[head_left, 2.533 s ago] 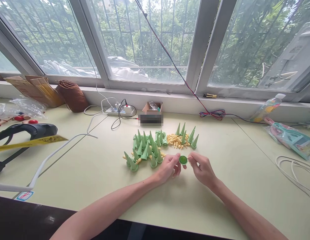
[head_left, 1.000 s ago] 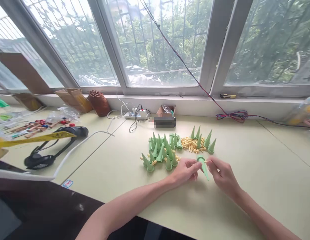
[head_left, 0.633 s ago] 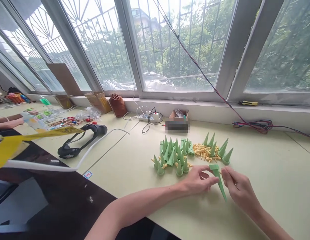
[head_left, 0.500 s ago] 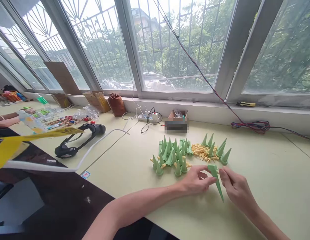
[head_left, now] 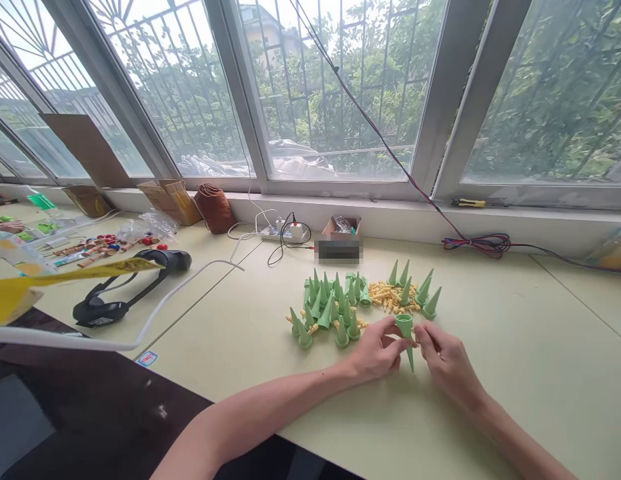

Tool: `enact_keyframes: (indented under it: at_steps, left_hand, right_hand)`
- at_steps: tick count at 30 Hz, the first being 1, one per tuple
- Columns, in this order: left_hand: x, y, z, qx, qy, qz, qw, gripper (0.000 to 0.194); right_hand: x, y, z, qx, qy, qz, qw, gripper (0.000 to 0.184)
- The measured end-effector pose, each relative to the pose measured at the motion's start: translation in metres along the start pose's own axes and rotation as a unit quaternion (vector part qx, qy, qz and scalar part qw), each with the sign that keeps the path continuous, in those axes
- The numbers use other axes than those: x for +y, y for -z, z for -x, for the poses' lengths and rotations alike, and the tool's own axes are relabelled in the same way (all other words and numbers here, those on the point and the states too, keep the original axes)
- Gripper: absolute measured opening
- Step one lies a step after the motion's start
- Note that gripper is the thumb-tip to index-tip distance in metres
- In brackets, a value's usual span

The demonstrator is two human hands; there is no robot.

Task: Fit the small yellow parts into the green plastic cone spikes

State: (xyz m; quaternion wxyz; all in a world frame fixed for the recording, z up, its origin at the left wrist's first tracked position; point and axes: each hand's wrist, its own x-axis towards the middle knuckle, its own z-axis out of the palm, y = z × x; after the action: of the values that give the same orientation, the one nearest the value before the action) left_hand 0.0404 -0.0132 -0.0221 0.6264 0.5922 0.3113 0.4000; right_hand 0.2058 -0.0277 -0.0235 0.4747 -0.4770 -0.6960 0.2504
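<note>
Both hands meet over the pale green table point(head_left: 515, 347) around one green plastic cone spike point(head_left: 406, 337), held with its wide open end up and its point down. My left hand point(head_left: 375, 350) pinches the cone from the left. My right hand point(head_left: 447, 363) pinches it from the right with closed fingers; a small yellowish piece seems to sit at its fingertips. Just beyond the hands stand several more green cones point(head_left: 330, 307) and a heap of small yellow pieces point(head_left: 387, 297), with a few cones point(head_left: 423, 293) around the heap.
A small cardboard box point(head_left: 340, 230) and a power strip with cables point(head_left: 285, 233) lie near the window sill. At left are a black headset-like device point(head_left: 125, 287), a white cable point(head_left: 155, 313), a yellow tape point(head_left: 65, 280), a brown pouch point(head_left: 215, 208) and toys point(head_left: 95, 247). A red-blue wire bundle point(head_left: 477, 243) lies on the right.
The cone has been turned from open end facing me to point down, then brought more upright. The view swung left and partly back; both hands stayed on the cone.
</note>
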Motion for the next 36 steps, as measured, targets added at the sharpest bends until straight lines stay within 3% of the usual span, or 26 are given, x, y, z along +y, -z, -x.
enact_keyframes:
  at_steps: [5, 11, 22, 36]
  left_hand:
    - [0.002, 0.000, 0.000, 0.016, 0.012, 0.015, 1.000, 0.062]
    - [0.000, 0.002, 0.000, 0.013, 0.002, 0.004, 1.000, 0.058]
    - [0.001, -0.001, 0.001, 0.061, -0.010, -0.008, 0.998, 0.057]
    - [0.013, -0.005, 0.001, 0.092, -0.023, -0.041, 0.995, 0.053]
  right_hand:
    - [-0.002, -0.001, 0.000, -0.020, -0.015, -0.010, 1.000, 0.043]
    - [0.000, -0.002, -0.001, -0.022, -0.010, -0.007, 1.000, 0.043]
    - [-0.002, -0.001, -0.001, -0.027, 0.014, 0.016, 0.999, 0.040]
    - [-0.003, 0.002, -0.003, -0.035, -0.017, 0.003, 0.999, 0.034]
